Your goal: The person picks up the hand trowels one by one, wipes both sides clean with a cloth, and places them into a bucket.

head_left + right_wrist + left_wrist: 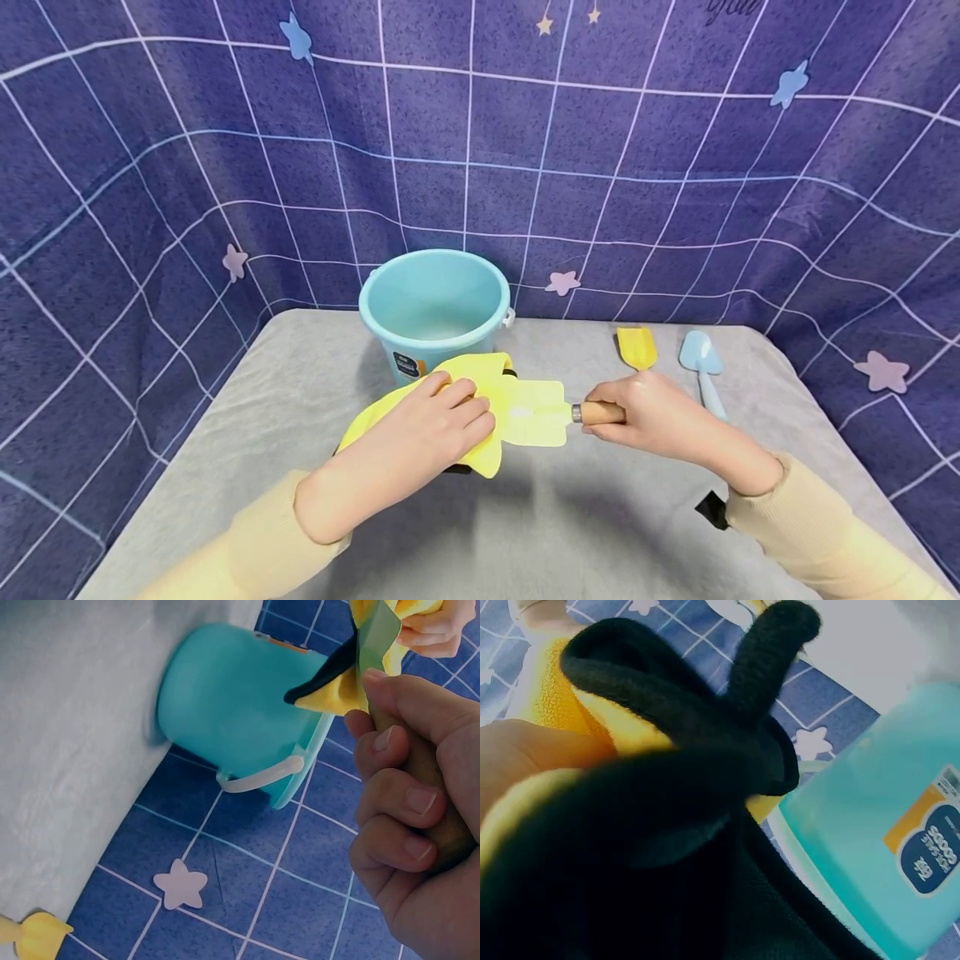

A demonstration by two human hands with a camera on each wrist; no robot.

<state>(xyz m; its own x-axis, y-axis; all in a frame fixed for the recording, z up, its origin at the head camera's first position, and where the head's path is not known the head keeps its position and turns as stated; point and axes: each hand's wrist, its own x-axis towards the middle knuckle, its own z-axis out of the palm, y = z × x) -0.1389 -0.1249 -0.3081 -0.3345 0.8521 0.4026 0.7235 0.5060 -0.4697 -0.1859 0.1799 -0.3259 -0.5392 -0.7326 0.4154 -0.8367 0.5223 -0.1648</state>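
Note:
My right hand (645, 417) grips the wooden handle (600, 413) of a toy shovel with a flat, pale yellow blade (543, 412), held level above the table. Its fingers wrap round the handle in the right wrist view. Across the far part of the blade lies a yellow cloth (480, 379) with a black underside (757, 675). My left hand (442, 417) holds this cloth against the blade from above. The blade's far end is hidden under cloth and hand. Just behind stands a light blue bucket (435, 333), upright, its label partly covered by the cloth.
A small yellow shovel (637, 346) and a light blue shovel (697, 354) lie at the back right of the grey-covered table (540, 533). A small black piece (712, 510) shows beside my right sleeve. Behind the table hangs a blue gridded curtain (480, 125).

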